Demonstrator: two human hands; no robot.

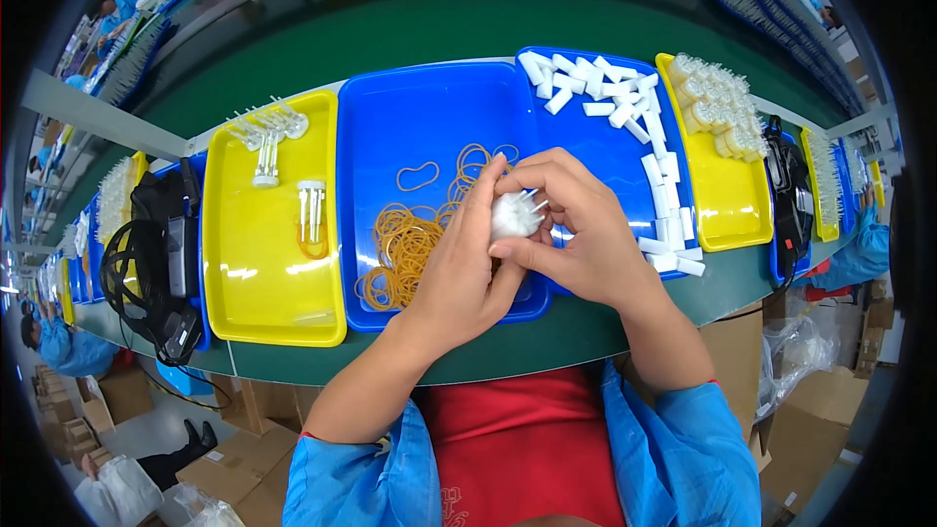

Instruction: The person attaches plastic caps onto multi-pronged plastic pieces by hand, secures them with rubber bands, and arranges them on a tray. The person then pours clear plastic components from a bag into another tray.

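Observation:
Between my two hands sits a bundle of thin white-tipped pieces (515,216), whitish and rounded at one end, with fine prongs pointing right. My left hand (454,268) cups it from the left. My right hand (578,224) pinches it from the right with thumb and curled fingers. Partly behind my left hand, tan rubber bands (402,252) lie heaped in the blue tray (429,98). Several white rectangular blocks (625,115) lie in a second blue tray (586,176) to the right. Whether a band goes round the bundle is hidden by my fingers.
A yellow tray (273,293) on the left holds pronged white pieces (265,137) and a banded bundle (310,212). Another yellow tray (732,224) carries clustered clear-and-cream pieces (717,107). Black cables (132,268) lie far left. A green conveyor belt (429,24) runs behind.

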